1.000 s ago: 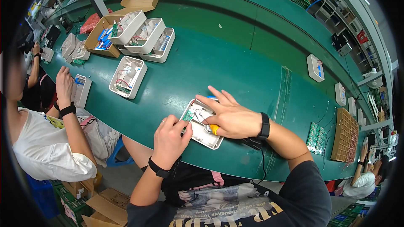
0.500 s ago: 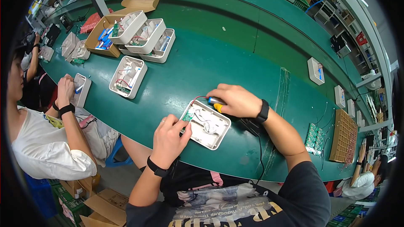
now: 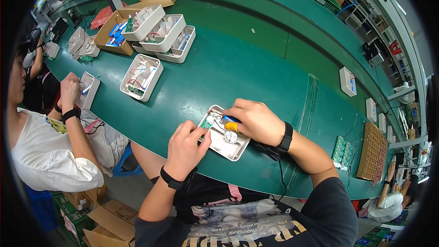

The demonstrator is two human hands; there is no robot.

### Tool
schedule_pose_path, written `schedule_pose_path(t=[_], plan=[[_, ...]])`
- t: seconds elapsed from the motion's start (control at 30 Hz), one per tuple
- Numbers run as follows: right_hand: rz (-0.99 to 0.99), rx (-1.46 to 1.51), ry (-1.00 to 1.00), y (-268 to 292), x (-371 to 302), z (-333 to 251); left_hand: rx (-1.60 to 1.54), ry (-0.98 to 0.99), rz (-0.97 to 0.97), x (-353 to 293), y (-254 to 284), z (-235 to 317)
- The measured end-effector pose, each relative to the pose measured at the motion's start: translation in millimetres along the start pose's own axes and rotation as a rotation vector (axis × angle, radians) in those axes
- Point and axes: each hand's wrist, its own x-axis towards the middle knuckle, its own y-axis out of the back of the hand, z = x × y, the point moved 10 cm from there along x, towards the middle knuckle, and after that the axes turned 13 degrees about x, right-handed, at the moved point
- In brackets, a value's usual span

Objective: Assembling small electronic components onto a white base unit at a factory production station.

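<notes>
A shallow white plastic housing [image 3: 225, 150] lies open-side up on the table before me, with a round white part [image 3: 231, 136] inside it. My left hand [image 3: 186, 147] is at its left wall, thumb and index finger closed on the lower end of a small green circuit board [image 3: 208, 122]. My right hand [image 3: 256, 121] pinches a blue cylindrical battery [image 3: 230, 119] over the housing's upper part. A yellow finger cot [image 3: 232, 126] covers one of its fingertips. Thin red wire runs near the battery's left end.
Several filled white housings [image 3: 159, 36] are stacked beside a cardboard box [image 3: 105, 42] of blue batteries. Another housing [image 3: 141, 77] lies nearer. At left a co-worker's hands [image 3: 70, 92] work on a housing. Circuit boards [image 3: 341, 152] and a gridded tray [image 3: 369, 153] lie at right.
My right hand has brought the battery from beyond the housing's upper edge down over its inside. My left hand stays at the left wall.
</notes>
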Motion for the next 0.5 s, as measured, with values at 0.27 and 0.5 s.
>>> schedule_pose_path(t=[0.27, 0.5], plan=[[-0.024, 0.009, 0.09, -2, 2, -4, -0.012, -0.002, 0.012, -1, -1, -2], [-0.098, -0.032, 0.07, 2, 5, -8, -0.011, -0.002, 0.003, 0, 0, -2]])
